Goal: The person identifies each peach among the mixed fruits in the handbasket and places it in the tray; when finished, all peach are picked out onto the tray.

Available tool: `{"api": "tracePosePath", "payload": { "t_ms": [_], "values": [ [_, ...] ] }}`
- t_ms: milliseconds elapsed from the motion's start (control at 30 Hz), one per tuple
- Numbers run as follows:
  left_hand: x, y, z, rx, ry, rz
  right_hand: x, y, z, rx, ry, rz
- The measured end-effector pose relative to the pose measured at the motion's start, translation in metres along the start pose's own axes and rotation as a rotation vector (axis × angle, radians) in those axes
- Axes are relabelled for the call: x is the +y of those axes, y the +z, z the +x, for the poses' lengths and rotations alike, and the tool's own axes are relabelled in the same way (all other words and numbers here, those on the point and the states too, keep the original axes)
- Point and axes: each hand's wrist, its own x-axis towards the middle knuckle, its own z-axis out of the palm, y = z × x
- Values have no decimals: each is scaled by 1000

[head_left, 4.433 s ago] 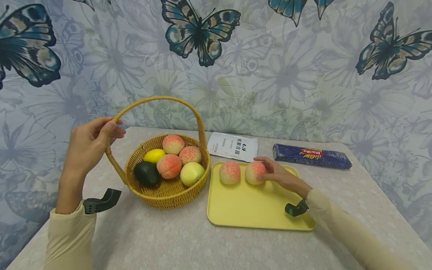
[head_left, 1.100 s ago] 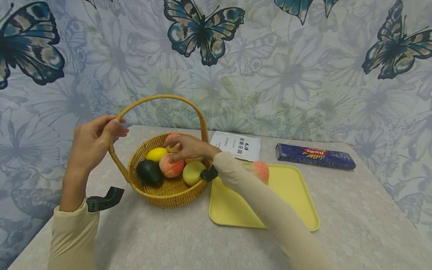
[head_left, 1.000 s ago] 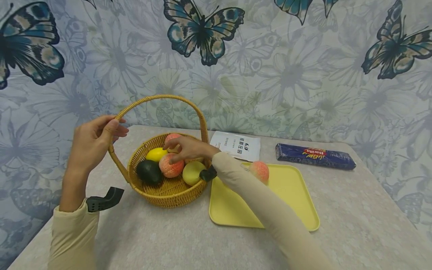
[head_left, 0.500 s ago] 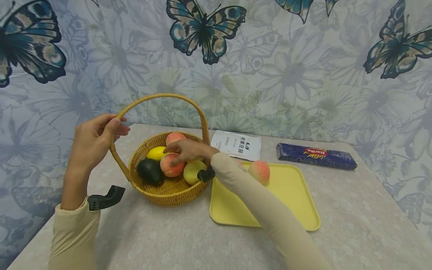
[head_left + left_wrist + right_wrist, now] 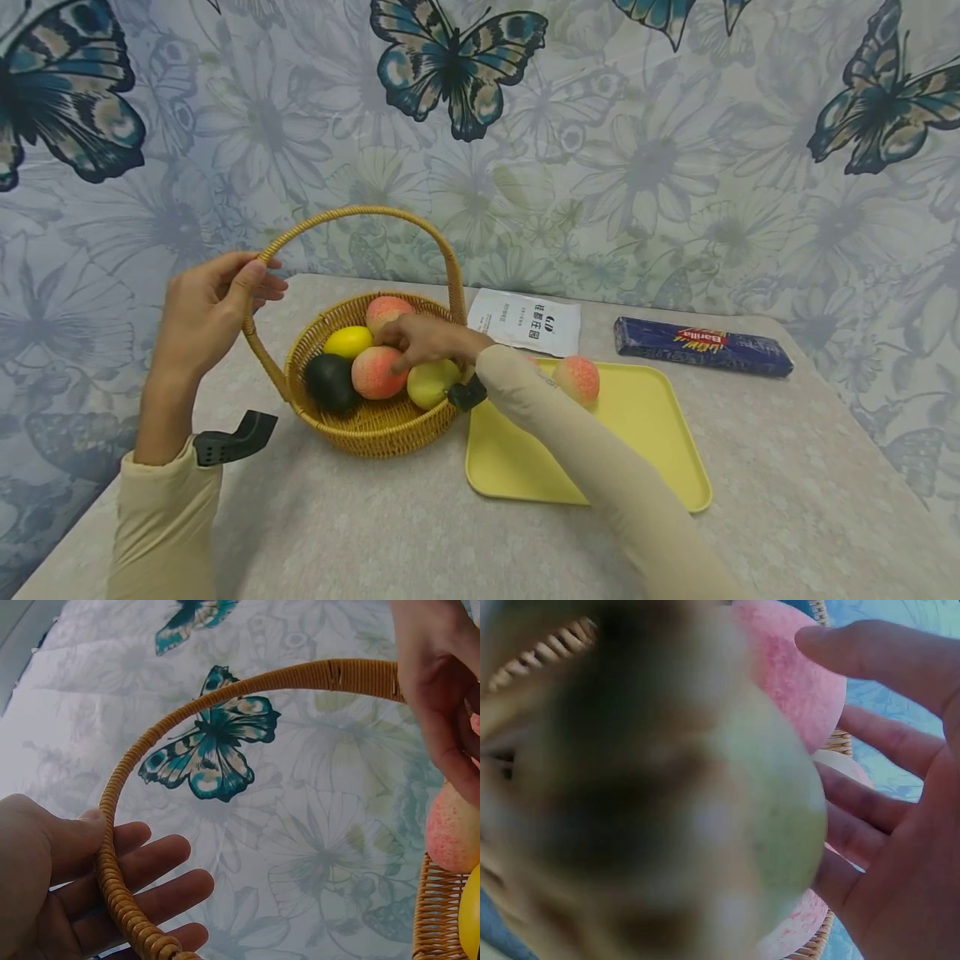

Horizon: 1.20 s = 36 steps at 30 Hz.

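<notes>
My left hand (image 5: pixel 206 312) pinches the handle (image 5: pixel 112 881) of a woven basket (image 5: pixel 375 446), thumb on the near side and fingers behind it. My right hand (image 5: pixel 431 337) reaches into the basket. Its thumb lies against the front peach (image 5: pixel 377 372), with the fingers over its far side; the right wrist view shows this peach (image 5: pixel 802 675) between thumb and fingers. Around it sit another peach (image 5: pixel 387 311), a lemon (image 5: pixel 347 342), a dark green avocado (image 5: pixel 330 383) and a yellow-green fruit (image 5: pixel 431 385). The right hand covers the basket's third peach in the head view.
Right of the basket lies a yellow tray (image 5: pixel 630 450) with a peach (image 5: pixel 577 380) on it; the right sleeve hides most of a second one. Behind the tray are a white printed packet (image 5: pixel 525 321) and a blue Barilla package (image 5: pixel 701 346). A butterfly-patterned backdrop stands behind the table.
My right hand has moved from a peach on the tray into the basket. Within the last half second its fingers have come down around the front peach, which has shifted slightly. The left hand keeps the handle.
</notes>
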Motion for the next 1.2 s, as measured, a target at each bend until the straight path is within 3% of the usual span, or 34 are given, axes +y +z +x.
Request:
{"api": "tracePosePath", "payload": {
  "t_ms": [200,500,933,1200],
  "values": [
    [-1,-1,1,-3,4,-17,-2,4,-1,-26,29,13],
    [-1,-1,2,-3,1,-10,-5,3,1,-30,49,-100],
    [-2,0,4,-8,-7,-20,-4,3,2,-36,21,-7],
    [-4,0,7,-5,7,-30,-2,1,-1,-2,65,45]
  ]
}}
